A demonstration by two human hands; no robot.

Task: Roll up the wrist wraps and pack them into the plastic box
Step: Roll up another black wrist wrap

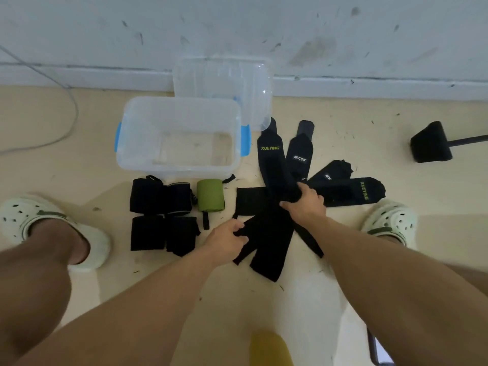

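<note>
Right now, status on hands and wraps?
Left hand and right hand each grip flat black wraps. Five rolled, outside. Plastic box open, empty.

I see five rolled wraps [163, 215] left, flat black wraps [272, 165] fanned right, clear box [179, 167] open behind.

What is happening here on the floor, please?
A person is sorting wrist wraps. The left hand and right hand each grip a flat black wrap from the unrolled pile. Five rolled wraps, one green, lie beside the plastic box, which holds none yet.
</note>
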